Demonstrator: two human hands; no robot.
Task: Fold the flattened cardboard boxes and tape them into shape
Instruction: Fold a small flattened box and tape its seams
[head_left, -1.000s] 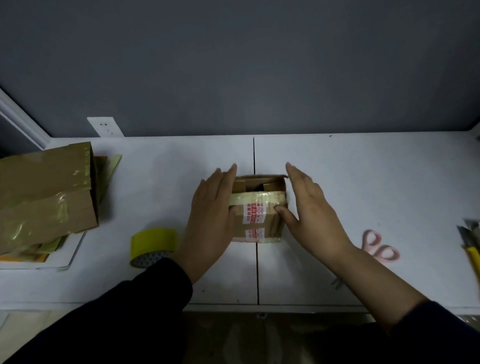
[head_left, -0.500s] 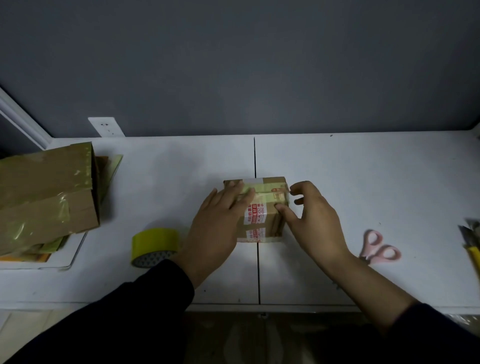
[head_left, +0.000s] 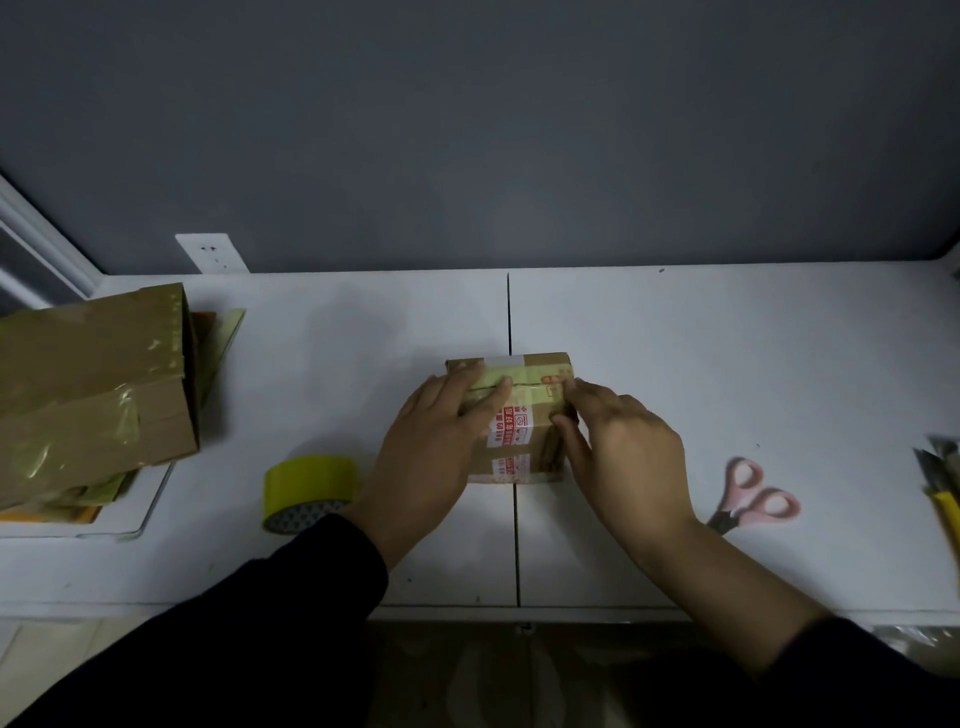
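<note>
Two hands close the flaps of a small box (head_left: 524, 415) in the middle of the counter (head_left: 727, 353). At far left sits a glossy, tape-patched stack of flattened boxes (head_left: 88, 384), then a yellow tape roll (head_left: 306, 488). The left hand (head_left: 431, 452) presses flat, its grip unclenched. The right hand (head_left: 623, 457) curls its grip round the brown card's right edge. Pink scissors (head_left: 748, 499) lie beyond. Sealing the seam likely needs the roll next.
</note>
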